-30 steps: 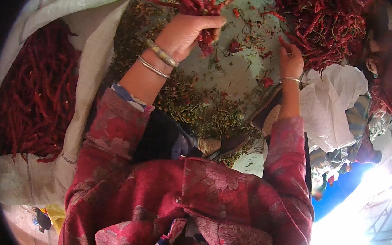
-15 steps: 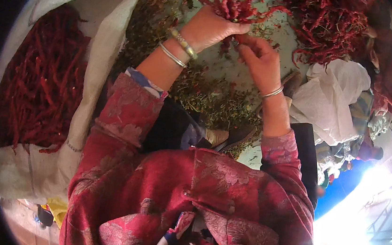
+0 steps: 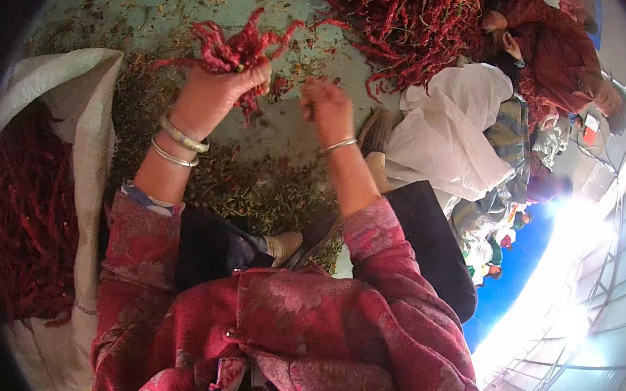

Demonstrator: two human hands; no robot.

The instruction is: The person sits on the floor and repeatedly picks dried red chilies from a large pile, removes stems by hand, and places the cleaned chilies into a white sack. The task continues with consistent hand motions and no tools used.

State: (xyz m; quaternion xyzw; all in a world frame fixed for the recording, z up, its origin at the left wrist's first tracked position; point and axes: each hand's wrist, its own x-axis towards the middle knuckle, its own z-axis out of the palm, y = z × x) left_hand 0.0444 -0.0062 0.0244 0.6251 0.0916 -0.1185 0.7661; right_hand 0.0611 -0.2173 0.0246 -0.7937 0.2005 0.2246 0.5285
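A bunch of dried red chili peppers [image 3: 239,43] is gripped in my left hand [image 3: 215,96], with the pods fanning out above the fist and a few hanging below it. My right hand [image 3: 326,110] is apart from the bunch, to its right, with the fingers curled closed. What those fingers hold, if anything, is hidden. Beneath both hands, the pale floor [image 3: 289,129] is strewn with stems and pepper scraps.
At left stands an open white woven sack [image 3: 90,166] full of red chilies [image 3: 32,221]. A big chili heap [image 3: 412,28] lies at the top, with a crumpled white sack [image 3: 448,125] beside it. Another person [image 3: 560,57] sits at upper right.
My hands have come apart; before, the right fingers were at the lower part of the bunch. The view has swung right, bringing more of the heap and the other person into sight.
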